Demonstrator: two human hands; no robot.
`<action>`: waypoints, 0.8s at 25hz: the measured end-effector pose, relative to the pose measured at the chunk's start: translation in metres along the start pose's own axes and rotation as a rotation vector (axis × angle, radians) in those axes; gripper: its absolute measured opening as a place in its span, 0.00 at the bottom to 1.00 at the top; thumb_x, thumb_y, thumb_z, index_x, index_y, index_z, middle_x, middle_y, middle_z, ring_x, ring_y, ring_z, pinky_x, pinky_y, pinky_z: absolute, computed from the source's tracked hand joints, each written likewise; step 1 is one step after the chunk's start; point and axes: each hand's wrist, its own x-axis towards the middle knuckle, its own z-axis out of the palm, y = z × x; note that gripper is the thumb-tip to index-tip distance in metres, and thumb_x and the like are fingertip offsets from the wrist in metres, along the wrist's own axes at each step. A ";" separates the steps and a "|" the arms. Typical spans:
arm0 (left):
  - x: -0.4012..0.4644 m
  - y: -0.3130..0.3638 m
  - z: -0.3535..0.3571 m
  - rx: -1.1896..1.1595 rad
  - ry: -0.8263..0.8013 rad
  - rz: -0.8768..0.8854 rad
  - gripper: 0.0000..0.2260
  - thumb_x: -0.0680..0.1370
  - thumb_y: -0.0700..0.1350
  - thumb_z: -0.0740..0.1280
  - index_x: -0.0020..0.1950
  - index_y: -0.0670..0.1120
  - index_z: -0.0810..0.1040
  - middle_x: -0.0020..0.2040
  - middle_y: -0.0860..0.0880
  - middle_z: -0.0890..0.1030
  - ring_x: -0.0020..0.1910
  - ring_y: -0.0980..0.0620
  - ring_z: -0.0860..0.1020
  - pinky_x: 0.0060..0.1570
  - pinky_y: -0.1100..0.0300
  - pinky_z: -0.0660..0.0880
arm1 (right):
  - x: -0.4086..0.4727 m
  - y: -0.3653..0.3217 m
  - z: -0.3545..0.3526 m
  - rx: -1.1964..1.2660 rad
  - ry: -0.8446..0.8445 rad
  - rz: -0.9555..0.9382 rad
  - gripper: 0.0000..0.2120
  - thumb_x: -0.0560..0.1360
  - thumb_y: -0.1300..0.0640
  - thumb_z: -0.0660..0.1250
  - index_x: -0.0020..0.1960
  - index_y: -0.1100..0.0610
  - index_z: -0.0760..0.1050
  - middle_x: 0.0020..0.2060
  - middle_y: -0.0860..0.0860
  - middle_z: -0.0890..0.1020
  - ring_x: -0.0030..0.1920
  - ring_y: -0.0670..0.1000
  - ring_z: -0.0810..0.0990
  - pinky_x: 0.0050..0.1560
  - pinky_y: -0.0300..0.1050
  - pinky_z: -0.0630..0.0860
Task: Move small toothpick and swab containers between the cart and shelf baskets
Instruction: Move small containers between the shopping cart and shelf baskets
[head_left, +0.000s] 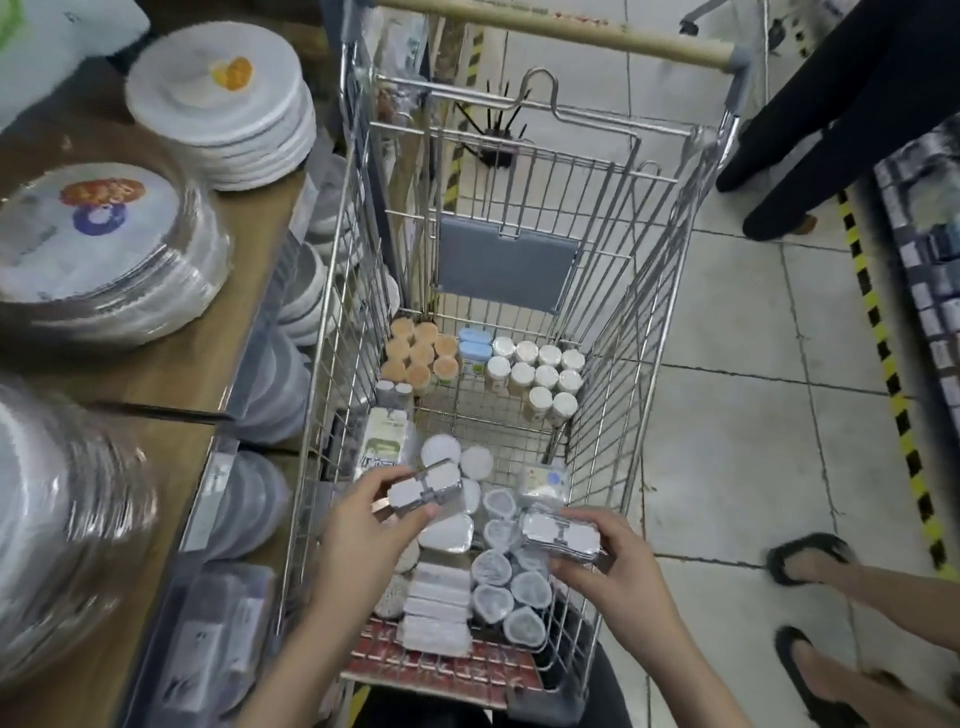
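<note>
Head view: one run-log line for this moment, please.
left hand: holds container pack | right hand: holds second pack | both above cart

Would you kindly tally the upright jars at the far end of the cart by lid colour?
Tan-lidded jars: 8
Blue-lidded jars: 2
White-lidded jars: 10
Total: 20

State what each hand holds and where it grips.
Left hand pinches a small rectangular pack at its near edge; right hand grips another pack along its near side.
</note>
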 end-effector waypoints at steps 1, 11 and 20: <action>0.009 0.001 0.003 -0.004 -0.021 -0.004 0.17 0.70 0.44 0.76 0.55 0.54 0.78 0.52 0.59 0.80 0.53 0.57 0.77 0.50 0.61 0.75 | 0.009 -0.001 0.004 -0.031 -0.046 -0.002 0.21 0.66 0.66 0.76 0.53 0.47 0.78 0.52 0.42 0.79 0.54 0.40 0.78 0.56 0.37 0.74; 0.099 -0.012 0.018 0.003 -0.177 -0.009 0.16 0.69 0.49 0.76 0.55 0.58 0.79 0.52 0.65 0.79 0.52 0.66 0.76 0.49 0.69 0.70 | 0.120 0.008 0.036 -0.119 -0.246 -0.038 0.31 0.66 0.59 0.77 0.66 0.43 0.71 0.59 0.42 0.75 0.61 0.35 0.72 0.60 0.35 0.72; 0.207 -0.042 0.034 0.026 -0.265 0.025 0.15 0.72 0.44 0.74 0.57 0.53 0.77 0.49 0.59 0.80 0.49 0.62 0.78 0.50 0.68 0.74 | 0.220 0.033 0.084 -0.097 -0.235 -0.021 0.34 0.69 0.62 0.75 0.69 0.42 0.66 0.58 0.31 0.73 0.58 0.31 0.74 0.62 0.39 0.73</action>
